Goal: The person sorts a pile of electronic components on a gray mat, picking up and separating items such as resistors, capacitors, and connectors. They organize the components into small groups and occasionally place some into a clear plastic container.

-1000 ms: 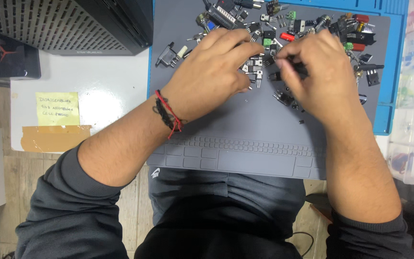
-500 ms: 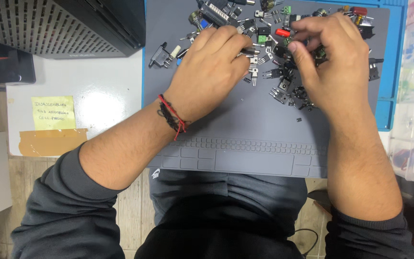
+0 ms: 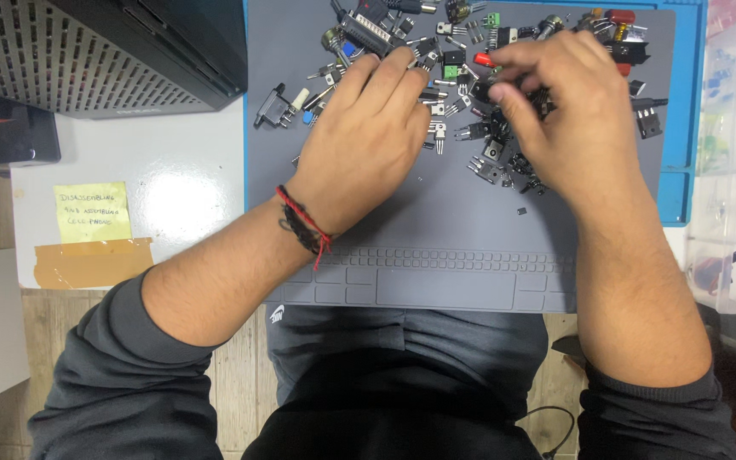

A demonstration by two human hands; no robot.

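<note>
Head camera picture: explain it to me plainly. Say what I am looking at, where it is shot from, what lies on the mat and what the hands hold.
There is no machine here. A camera worn on a person's head looks down at their two bare hands. They work over a grey mat on a white table. A heap of small electronic parts lies across the mat's far side. The left hand, with a red cord on its wrist, rests flat on the parts. The right hand pinches a small black part at its fingertips. A yellow note and a black vented box sit to the left.
</note>
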